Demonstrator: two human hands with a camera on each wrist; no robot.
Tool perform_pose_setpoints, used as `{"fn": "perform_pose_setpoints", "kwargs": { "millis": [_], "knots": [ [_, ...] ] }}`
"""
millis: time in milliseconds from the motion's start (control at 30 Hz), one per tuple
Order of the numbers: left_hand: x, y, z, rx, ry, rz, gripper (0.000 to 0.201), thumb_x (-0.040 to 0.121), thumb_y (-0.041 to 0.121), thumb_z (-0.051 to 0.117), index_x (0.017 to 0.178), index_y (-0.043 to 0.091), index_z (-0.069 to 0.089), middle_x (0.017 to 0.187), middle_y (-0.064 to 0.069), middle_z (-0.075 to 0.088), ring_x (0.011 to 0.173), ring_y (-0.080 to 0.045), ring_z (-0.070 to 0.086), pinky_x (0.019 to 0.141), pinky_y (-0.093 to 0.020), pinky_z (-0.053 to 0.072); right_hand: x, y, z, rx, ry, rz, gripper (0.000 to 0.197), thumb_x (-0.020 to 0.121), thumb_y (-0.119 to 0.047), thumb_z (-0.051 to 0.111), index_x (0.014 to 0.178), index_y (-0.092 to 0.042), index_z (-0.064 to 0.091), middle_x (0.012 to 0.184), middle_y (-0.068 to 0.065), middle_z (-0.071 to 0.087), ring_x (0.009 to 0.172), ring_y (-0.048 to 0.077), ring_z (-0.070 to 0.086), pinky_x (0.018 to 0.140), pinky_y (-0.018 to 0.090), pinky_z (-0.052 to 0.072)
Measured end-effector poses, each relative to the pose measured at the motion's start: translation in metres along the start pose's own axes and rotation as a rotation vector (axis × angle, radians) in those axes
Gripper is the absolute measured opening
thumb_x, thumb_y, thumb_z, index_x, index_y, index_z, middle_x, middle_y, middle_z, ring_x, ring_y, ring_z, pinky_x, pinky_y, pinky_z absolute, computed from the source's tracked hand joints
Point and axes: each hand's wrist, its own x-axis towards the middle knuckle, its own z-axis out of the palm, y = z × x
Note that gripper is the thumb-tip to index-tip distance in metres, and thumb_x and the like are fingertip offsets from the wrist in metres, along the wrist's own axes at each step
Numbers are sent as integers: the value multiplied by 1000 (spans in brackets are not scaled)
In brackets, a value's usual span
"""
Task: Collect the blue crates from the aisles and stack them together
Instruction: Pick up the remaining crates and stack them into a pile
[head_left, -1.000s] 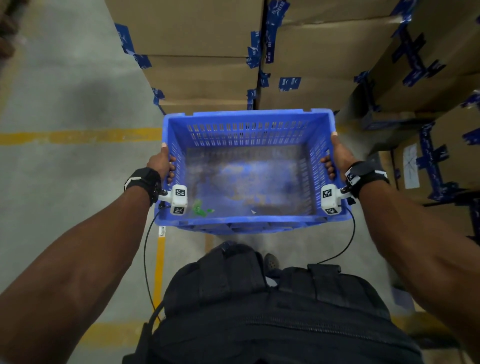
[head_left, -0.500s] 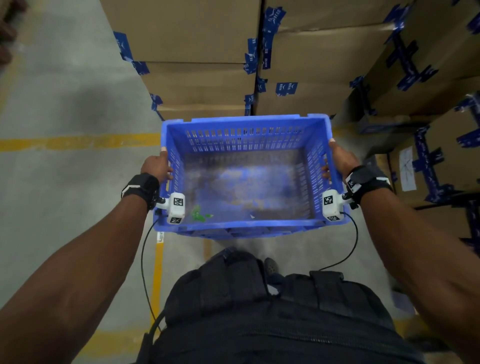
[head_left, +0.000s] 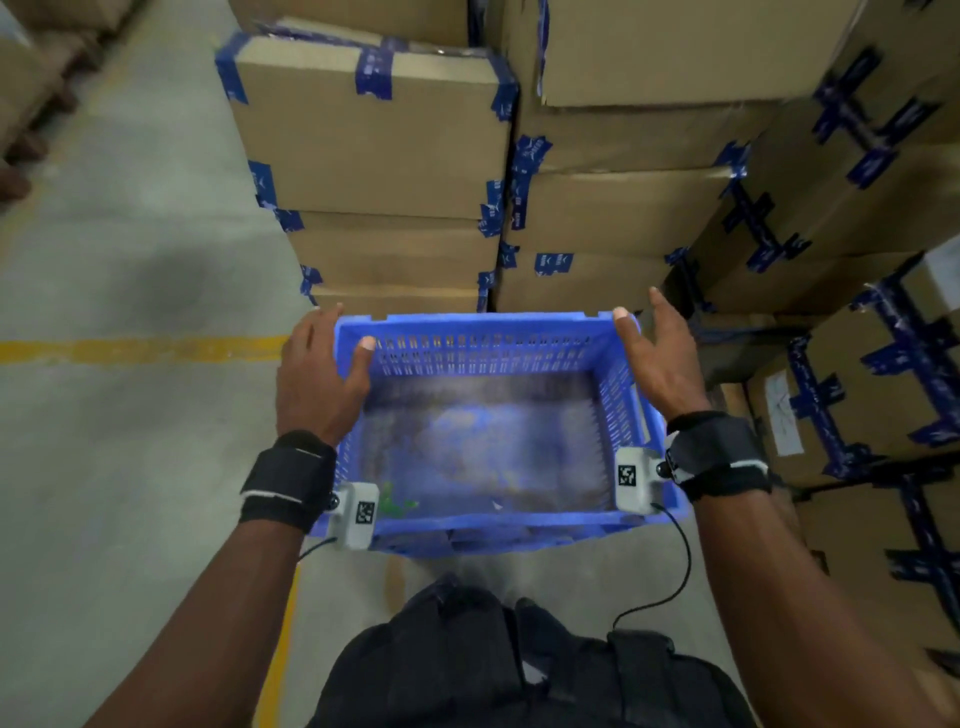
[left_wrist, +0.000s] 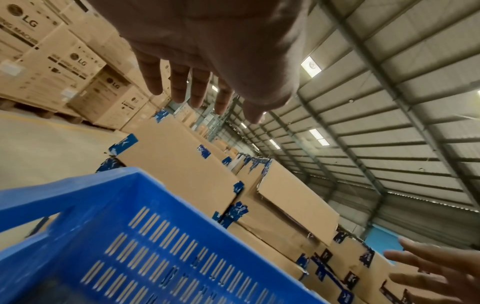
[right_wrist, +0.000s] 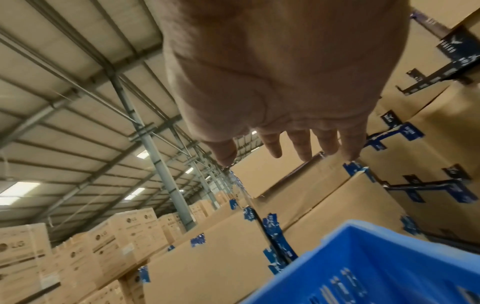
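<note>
Warehouse, storage aisle. Sealed cardboard cartons (head_left: 374, 135) stacked several high, corners bound with blue tape (head_left: 371, 73). More stacks run far down the hall; printed appliance boxes (left_wrist: 62, 61) sit on pallets across the aisle. Bare concrete floor (head_left: 130, 441) marked with a painted yellow line (head_left: 140, 349). Overhead, a corrugated metal roof (left_wrist: 389, 92) on steel trusses, strip skylights (right_wrist: 18, 193), a steel column (right_wrist: 161, 164) rising to the rafters.
</note>
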Motion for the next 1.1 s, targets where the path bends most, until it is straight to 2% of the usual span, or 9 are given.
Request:
{"fn": "perform_pose_setpoints", "kwargs": {
  "millis": [167, 333, 433, 567, 667, 733, 900, 1000, 1100],
  "knots": [
    [-22, 23, -19, -27, 79, -32, 58, 96, 51, 46, 140, 13, 52, 141, -12, 55, 132, -30, 48, 112, -39, 37, -18, -48, 17, 95, -71, -91, 69, 100, -51, 52, 157, -16, 32, 162, 6, 32, 150, 22, 27, 123, 42, 20],
    [-67, 35, -53, -8, 214, -186, 57, 94, 49, 46, 138, 14, 54, 142, -11, 55, 136, -28, 46, 112, -40, 37, -38, -85, 49, 230, -235, -197, 67, 100, -48, 54, 156, -17, 34, 161, 1, 34, 150, 18, 27, 124, 39, 20],
    [-109, 36, -77, 24, 309, -293, 54, 94, 48, 47, 137, 16, 55, 140, -9, 56, 135, -27, 47, 112, -38, 36, -63, -108, 73, 268, -371, -299, 67, 99, -48, 55, 155, -17, 35, 160, -1, 36, 149, 15, 29, 123, 40, 22],
    [-177, 39, -108, 52, 416, -476, 53, 95, 53, 45, 137, 21, 54, 139, -5, 55, 135, -23, 46, 111, -42, 39, -106, -133, 103, 312, -584, -424, 64, 100, -46, 54, 156, -20, 35, 160, -5, 35, 149, 12, 28, 123, 41, 23],
    [-237, 42, -135, 93, 504, -614, 54, 95, 55, 43, 138, 24, 53, 141, -3, 52, 135, -22, 44, 110, -41, 39, -147, -155, 126, 317, -729, -493, 66, 99, -50, 55, 155, -21, 36, 161, -1, 35, 149, 14, 28, 123, 42, 23],
    [-284, 40, -155, 132, 567, -724, 54, 95, 56, 41, 139, 26, 51, 144, -2, 50, 136, -21, 42, 110, -42, 39, -185, -172, 141, 284, -831, -556, 68, 97, -55, 54, 155, -23, 37, 160, -2, 37, 149, 14, 28, 122, 41, 24],
    [-415, 34, -206, 212, 769, -971, 55, 94, 59, 41, 140, 29, 50, 147, -3, 48, 138, -24, 41, 110, -47, 38, -308, -212, 176, 180, -1046, -778, 61, 100, -44, 55, 152, -16, 42, 159, 2, 39, 148, 16, 31, 123, 37, 20],
    [-494, 32, -238, 256, 880, -1105, 59, 92, 60, 40, 140, 28, 51, 149, -6, 47, 138, -27, 41, 110, -50, 39, -399, -229, 196, 136, -1149, -930, 60, 100, -46, 55, 151, -16, 45, 158, 4, 41, 148, 18, 32, 124, 38, 20],
    [-587, 36, -272, 295, 991, -1237, 62, 90, 61, 40, 140, 27, 52, 150, -7, 46, 138, -28, 41, 110, -50, 38, -513, -239, 210, 83, -1321, -1050, 63, 98, -52, 54, 152, -22, 42, 160, 0, 37, 150, 18, 26, 124, 41, 19]
  ]
}}
